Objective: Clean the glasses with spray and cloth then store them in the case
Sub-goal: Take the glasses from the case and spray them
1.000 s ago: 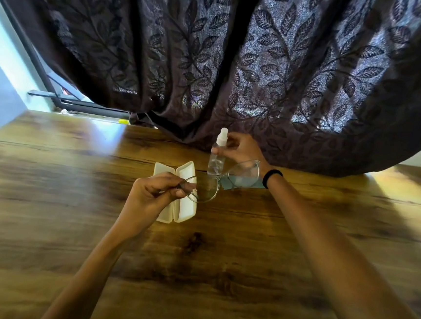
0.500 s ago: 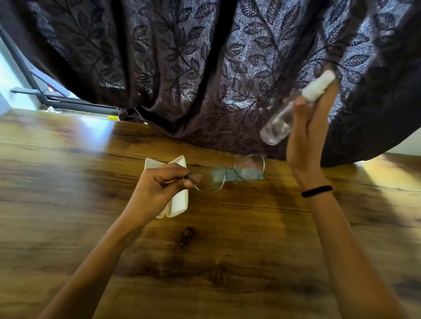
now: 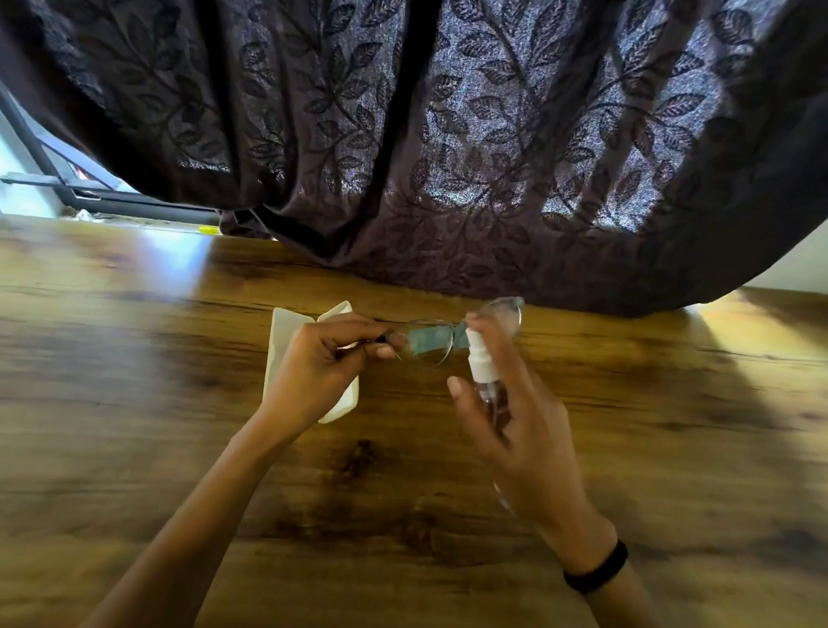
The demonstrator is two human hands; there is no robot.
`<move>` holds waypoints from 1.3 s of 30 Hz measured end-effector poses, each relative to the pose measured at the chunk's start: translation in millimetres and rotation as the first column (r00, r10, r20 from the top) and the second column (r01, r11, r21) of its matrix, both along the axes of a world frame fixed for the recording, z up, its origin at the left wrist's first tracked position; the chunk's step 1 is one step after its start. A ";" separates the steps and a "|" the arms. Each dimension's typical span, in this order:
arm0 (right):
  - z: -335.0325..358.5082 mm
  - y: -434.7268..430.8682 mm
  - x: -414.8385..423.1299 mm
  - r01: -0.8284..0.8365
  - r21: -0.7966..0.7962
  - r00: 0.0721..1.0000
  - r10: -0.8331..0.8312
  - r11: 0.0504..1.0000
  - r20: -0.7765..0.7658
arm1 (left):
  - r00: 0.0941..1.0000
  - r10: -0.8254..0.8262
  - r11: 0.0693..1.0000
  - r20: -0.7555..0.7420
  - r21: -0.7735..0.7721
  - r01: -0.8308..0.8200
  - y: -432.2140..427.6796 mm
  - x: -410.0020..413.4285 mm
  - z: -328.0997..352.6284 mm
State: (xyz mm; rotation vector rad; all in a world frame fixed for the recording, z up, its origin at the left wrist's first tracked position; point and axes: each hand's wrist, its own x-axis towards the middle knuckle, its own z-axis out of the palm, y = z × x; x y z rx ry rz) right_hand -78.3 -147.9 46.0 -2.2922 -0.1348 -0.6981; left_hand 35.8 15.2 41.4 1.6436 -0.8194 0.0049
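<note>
Above the wooden table's (image 3: 140,440) far middle, the left hand (image 3: 317,370) pinches the glasses (image 3: 429,340) at one temple over the open white case (image 3: 282,332), while the right hand's (image 3: 521,433) fingers wrap the spray bottle (image 3: 480,364) just beside the lenses.

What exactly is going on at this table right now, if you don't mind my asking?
A person is cleaning a pair of glasses. The left hand holds them by one temple above the wooden table, while the right hand has a grip on a small spray bottle, its nozzle up close to the lenses. The open white case lies under the left hand, and a bluish cloth shows through a lens.
</note>
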 end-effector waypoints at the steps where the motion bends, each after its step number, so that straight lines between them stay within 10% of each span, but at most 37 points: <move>1: -2.8 1.0 -1.0 0.011 -0.003 1.000 -0.011 1.000 -0.010 | 1.000 0.002 1.000 -0.007 0.001 -0.002 -0.8 -0.5 -0.3; 22: -7.4 -43.3 7.9 0.321 -0.026 0.943 -0.317 0.947 0.105 | 0.999 0.032 0.999 0.004 0.004 -0.032 -3.9 -2.8 -2.9; 39: -39.3 -80.9 9.5 0.328 0.392 0.937 -0.349 0.860 -0.019 | 0.999 0.036 0.999 0.034 0.002 -0.036 -3.5 -3.6 -1.2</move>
